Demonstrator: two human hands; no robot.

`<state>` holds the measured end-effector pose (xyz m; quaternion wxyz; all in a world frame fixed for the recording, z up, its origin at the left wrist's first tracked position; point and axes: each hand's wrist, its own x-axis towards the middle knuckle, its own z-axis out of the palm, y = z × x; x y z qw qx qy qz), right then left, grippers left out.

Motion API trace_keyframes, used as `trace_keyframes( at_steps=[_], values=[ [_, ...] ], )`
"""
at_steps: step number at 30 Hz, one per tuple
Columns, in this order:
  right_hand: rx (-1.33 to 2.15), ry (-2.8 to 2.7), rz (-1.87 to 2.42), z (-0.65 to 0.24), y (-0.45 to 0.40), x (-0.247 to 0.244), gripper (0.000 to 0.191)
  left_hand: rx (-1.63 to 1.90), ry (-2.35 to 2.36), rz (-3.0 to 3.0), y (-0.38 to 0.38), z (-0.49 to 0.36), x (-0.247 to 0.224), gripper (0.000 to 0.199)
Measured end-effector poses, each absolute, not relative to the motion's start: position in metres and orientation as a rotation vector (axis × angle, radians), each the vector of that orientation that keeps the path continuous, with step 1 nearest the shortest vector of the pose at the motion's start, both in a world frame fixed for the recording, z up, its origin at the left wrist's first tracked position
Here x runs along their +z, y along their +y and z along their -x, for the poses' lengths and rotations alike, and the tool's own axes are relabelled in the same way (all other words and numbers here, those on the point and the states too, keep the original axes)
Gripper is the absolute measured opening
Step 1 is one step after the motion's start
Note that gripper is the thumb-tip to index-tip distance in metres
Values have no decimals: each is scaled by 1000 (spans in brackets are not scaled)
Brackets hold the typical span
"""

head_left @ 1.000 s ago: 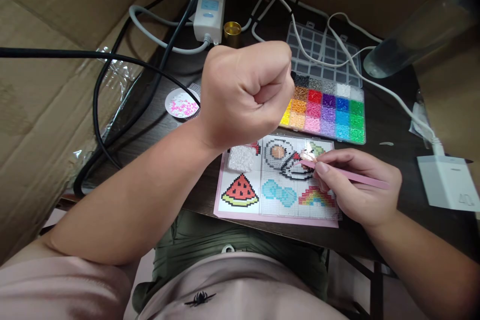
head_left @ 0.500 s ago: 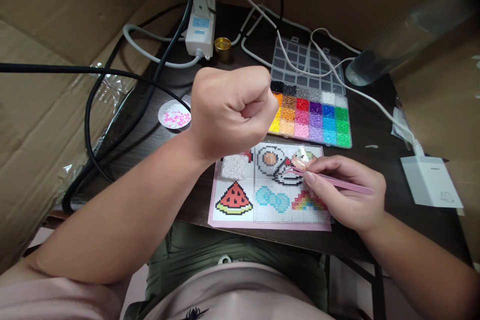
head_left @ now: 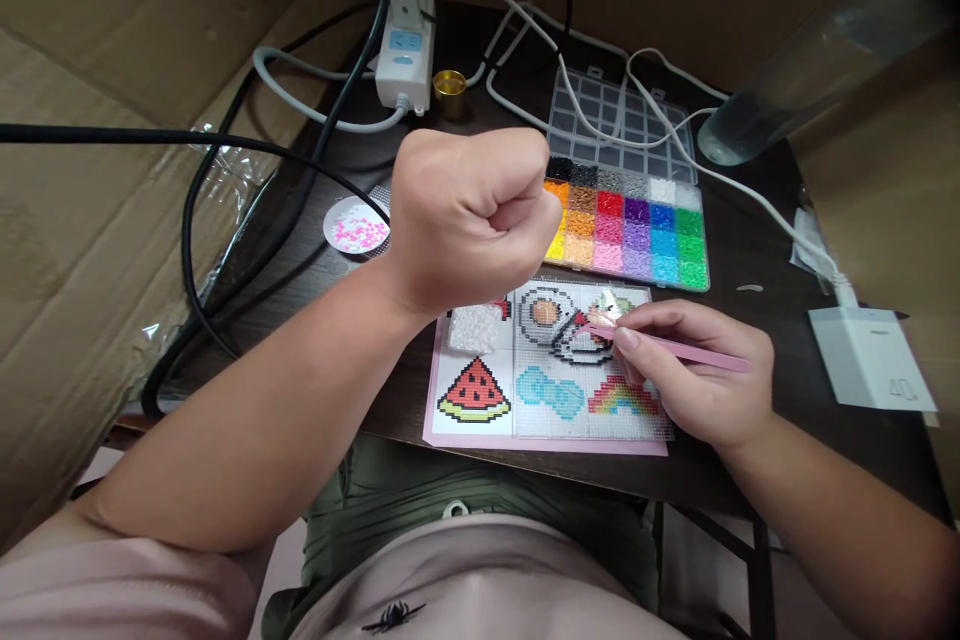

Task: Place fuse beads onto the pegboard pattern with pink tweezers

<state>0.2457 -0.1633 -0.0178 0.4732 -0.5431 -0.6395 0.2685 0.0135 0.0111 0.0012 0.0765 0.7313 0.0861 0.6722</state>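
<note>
My left hand (head_left: 472,220) is raised over the table as a closed fist, nothing sticking out of it. In my right hand (head_left: 701,375) a pair of pink tweezers (head_left: 705,354) is pinched, tips over a black-outlined bead figure. That figure lies on a clear pegboard (head_left: 551,430), near an egg-like bead pattern (head_left: 545,313), a light-blue bow (head_left: 550,392) and a rainbow (head_left: 624,396). Under the board is a pattern sheet with a watermelon slice (head_left: 474,392). A small container of white beads (head_left: 472,330) rests on it. Whether the tweezers hold a bead is too small to tell.
Behind the board stands a bead box (head_left: 637,230) with many colours, its clear lid (head_left: 577,105) open. A dish of pink and white beads (head_left: 356,225), a gold cup (head_left: 450,92), a power strip (head_left: 405,60), cables, a white charger (head_left: 870,360) and a clear cylinder (head_left: 724,135) surround it.
My right hand and the tweezers have shifted slightly toward the far side of the pegboard. The left fist keeps its pose. The whole view has moved a little.
</note>
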Motion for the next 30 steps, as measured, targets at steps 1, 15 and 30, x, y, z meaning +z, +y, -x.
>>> trace_keyframes(
  at_steps=[1,15,30],
  values=[
    [671,-1562,1348,-246,-164,-17,5,1986,245,-2211,11,-13,3,52],
    [677,-1517,1411,-248,-169,-20,9,1890,442,-2270,1,-7,5,63],
    [750,-1429,1433,-249,-169,-22,26,1872,428,-2303,3,-5,6,64]
  ],
)
